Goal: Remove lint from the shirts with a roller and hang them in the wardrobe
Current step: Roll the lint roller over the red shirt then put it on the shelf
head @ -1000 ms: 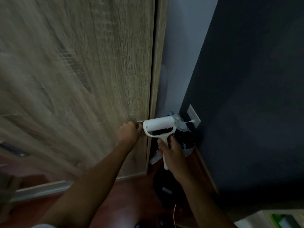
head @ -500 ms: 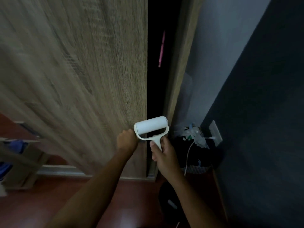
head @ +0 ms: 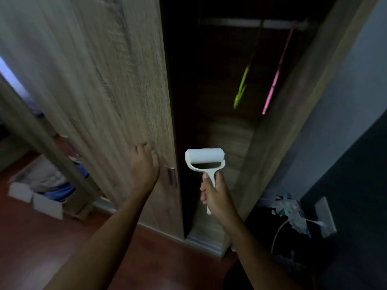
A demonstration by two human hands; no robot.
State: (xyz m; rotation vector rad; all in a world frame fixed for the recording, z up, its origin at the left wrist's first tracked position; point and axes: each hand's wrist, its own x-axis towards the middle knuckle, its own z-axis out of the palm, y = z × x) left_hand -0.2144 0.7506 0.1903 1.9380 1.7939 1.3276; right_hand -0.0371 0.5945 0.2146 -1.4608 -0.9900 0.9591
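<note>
My right hand grips the handle of a white lint roller, held upright in front of the wardrobe's dark opening. My left hand rests flat with fingers spread on the wooden sliding door, just left of its recessed metal handle. Inside, a green hanger and a pink hanger dangle from the rail. No shirt shows in the open section.
A cardboard box holding folded clothes sits on the red-brown floor at lower left. A dark bin with bags and a white cable stands at lower right beside a wall socket. A dark wall runs along the right.
The sliding door has moved left, widening the gap and exposing the hangers and rail. My left hand left the door's handle edge and now lies flat on its face.
</note>
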